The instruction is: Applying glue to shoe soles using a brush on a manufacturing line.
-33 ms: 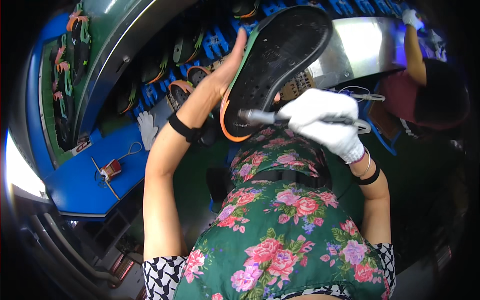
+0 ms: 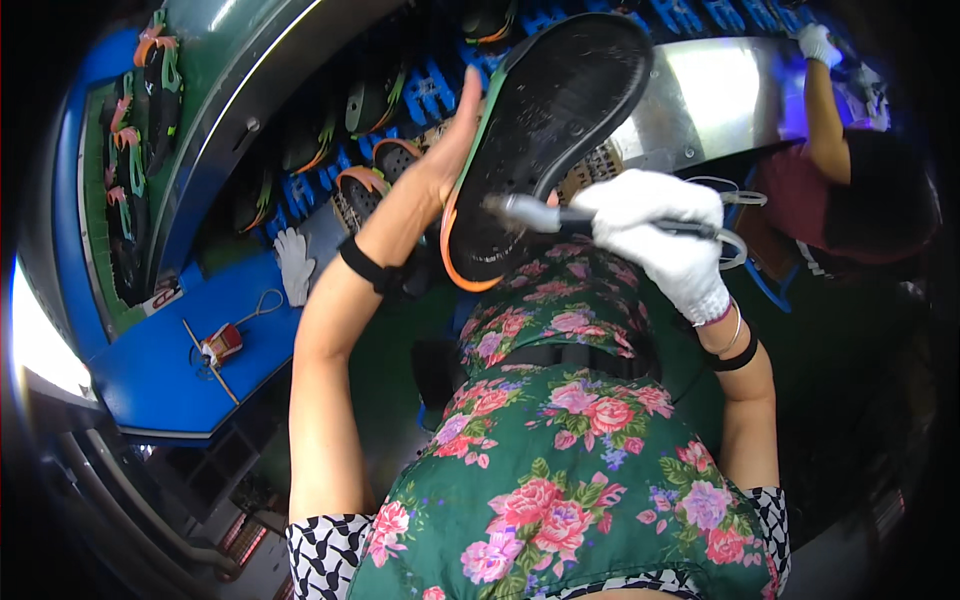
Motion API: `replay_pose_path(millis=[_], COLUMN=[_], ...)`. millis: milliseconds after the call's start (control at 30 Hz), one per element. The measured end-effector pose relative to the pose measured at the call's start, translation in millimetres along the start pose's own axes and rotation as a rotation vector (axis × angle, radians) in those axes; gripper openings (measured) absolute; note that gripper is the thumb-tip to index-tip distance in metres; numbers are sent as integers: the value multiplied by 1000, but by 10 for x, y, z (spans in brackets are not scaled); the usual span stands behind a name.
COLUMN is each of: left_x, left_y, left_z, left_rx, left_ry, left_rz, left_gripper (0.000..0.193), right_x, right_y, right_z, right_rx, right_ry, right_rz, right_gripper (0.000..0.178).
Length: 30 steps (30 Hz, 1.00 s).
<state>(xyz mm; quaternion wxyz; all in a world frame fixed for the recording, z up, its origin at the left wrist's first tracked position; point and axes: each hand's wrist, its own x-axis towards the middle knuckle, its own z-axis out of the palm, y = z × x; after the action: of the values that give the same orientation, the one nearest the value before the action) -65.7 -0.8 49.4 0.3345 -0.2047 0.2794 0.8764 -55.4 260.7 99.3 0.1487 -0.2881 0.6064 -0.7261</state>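
My bare left hand [image 2: 448, 150] holds up a shoe [image 2: 560, 110], its black sole facing me, with an orange and green edge along the rim. My right hand [image 2: 660, 235], in a white glove, grips a slim grey tool [image 2: 528, 211]. The tool's tip rests on the heel part of the sole. Both hands are raised above my lap, over a green flowered apron [image 2: 560, 470]. A black band sits on each wrist.
Behind the shoe runs a line of shoes on blue holders [image 2: 372, 100]. A blue bench [image 2: 170, 380] on the left carries a white glove [image 2: 293, 265] and a small red object [image 2: 225, 345]. A shiny metal plate [image 2: 720, 95] lies beyond. A co-worker [image 2: 850, 190] reaches in at the right.
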Motion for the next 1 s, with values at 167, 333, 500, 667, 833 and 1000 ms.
replay_pose_path(millis=[167, 333, 500, 667, 833, 1000], left_x=[-184, -234, -381, -518, -706, -369], left_y=[-343, -641, -774, -1053, -866, -1095], left_z=[-150, -152, -355, -470, 175, -223], left_rx=[-225, -403, 6, -294, -667, -582], left_ry=[-175, -337, -117, -61, -201, -442], left_rz=[-19, 240, 149, 535, 282, 342], left_gripper=[77, 55, 51, 51, 81, 94], right_x=[209, 324, 179, 29, -23, 50], right_y=[-259, -301, -182, -379, -514, -631], right_z=[60, -59, -99, 80, 180, 193], right_rx=[-62, -264, -351, -426, -549, -590], right_ry=[281, 36, -84, -46, 95, 110], right_rz=[121, -74, -170, -242, -293, -341], right_gripper=[12, 14, 20, 25, 22, 27])
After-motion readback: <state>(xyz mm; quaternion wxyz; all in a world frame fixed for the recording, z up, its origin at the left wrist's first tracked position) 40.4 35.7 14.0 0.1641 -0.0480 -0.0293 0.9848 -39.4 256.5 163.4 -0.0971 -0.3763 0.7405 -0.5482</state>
